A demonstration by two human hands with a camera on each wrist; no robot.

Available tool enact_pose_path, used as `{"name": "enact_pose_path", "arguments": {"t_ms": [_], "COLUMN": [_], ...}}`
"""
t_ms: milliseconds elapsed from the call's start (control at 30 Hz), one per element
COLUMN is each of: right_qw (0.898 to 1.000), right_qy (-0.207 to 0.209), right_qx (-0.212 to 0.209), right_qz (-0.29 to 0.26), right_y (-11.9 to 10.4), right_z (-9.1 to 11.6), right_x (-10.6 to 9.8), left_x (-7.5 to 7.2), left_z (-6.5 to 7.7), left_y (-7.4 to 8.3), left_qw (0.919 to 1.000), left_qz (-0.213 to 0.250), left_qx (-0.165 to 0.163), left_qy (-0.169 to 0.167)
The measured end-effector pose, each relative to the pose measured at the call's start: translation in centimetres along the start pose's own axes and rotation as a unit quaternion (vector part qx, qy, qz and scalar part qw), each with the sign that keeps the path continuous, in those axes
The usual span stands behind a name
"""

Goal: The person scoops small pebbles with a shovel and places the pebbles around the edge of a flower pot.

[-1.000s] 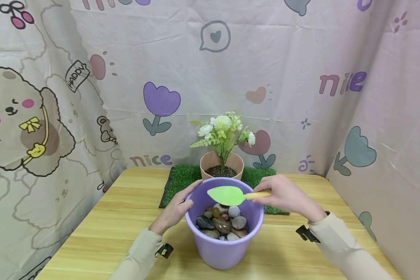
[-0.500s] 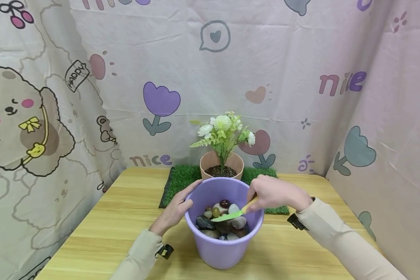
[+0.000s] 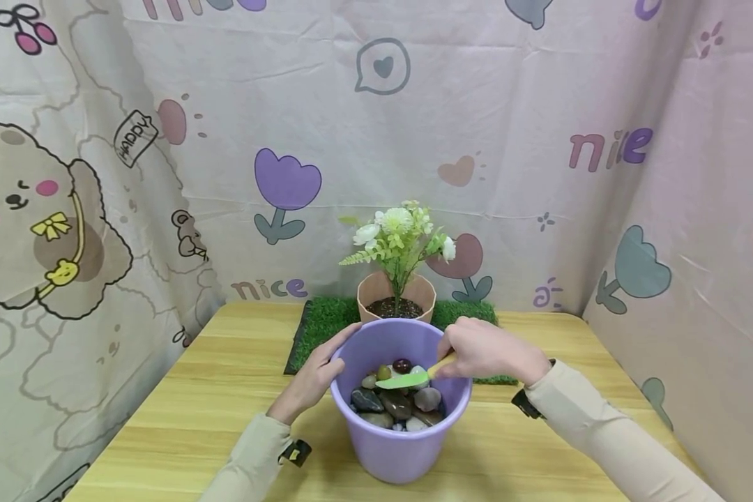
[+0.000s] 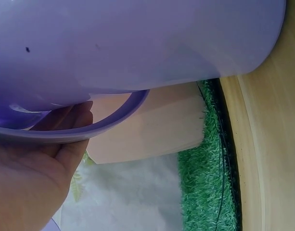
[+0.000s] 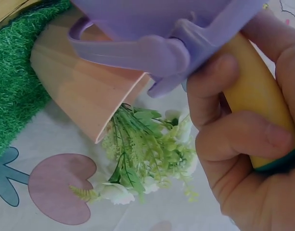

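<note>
A purple bucket (image 3: 397,453) stands upright on the wooden table, with several smooth stones (image 3: 397,403) inside. My left hand (image 3: 309,380) holds the bucket's left rim, thumb at the near side. In the left wrist view its fingers lie behind a purple band, the bucket's handle (image 4: 109,124). My right hand (image 3: 484,350) grips a small trowel with a green blade (image 3: 403,381) and a yellow handle (image 5: 260,103). The blade is low inside the bucket, over the stones near its far side. Whether it touches them I cannot tell.
Behind the bucket, a pink pot (image 3: 424,296) with white artificial-looking flowers (image 3: 398,230) stands on a green turf mat (image 3: 335,321). A printed cloth (image 3: 364,139) hangs around the table (image 3: 201,397) at the back and sides.
My right hand has lowered the trowel from above the rim into the bucket, moving left, and the blade has tilted edge-on. Small stones at the far side shifted slightly. My left hand stays put.
</note>
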State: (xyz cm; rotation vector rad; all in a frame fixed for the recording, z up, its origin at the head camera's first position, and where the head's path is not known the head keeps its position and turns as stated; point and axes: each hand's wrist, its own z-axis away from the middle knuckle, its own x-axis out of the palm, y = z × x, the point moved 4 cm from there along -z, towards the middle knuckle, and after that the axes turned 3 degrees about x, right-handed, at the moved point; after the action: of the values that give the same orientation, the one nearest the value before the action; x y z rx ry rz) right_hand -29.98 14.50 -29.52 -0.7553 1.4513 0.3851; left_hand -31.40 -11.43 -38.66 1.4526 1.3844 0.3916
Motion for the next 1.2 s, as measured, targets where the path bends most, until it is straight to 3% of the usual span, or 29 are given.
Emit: {"name": "enact_pose_path", "arguments": {"t_ms": [200,433,900,1067,1200], "right_qw": [0.999,0.999,1.000,0.998,0.998], "right_qy": [0.025,0.027,-0.012,-0.053,-0.057], "right_qx": [0.007,0.009,0.006,-0.014,-0.017], "right_qz": [0.023,0.038,0.021,-0.009,0.010], "right_y": [-0.1,0.0,-0.5,-0.9,-1.1], "right_z": [-0.4,-0.8,-1.2,-1.3,-1.6], "right_x": [0.1,0.4,-0.9,-1.1,-0.6], "left_x": [0.0,0.1,0.4,0.4,0.3], "left_z": [0.1,0.2,0.2,0.1,0.1], "left_y": [-0.2,-0.3,-0.2,-0.2,-0.1], "left_qw": [1.0000,0.9999,0.9997,0.9996,0.9995], "left_qz": [-0.001,0.003,0.020,0.026,0.026], "left_qx": [-0.004,-0.005,-0.002,0.006,0.008], "left_qy": [0.007,0.012,0.014,0.010,0.013]}}
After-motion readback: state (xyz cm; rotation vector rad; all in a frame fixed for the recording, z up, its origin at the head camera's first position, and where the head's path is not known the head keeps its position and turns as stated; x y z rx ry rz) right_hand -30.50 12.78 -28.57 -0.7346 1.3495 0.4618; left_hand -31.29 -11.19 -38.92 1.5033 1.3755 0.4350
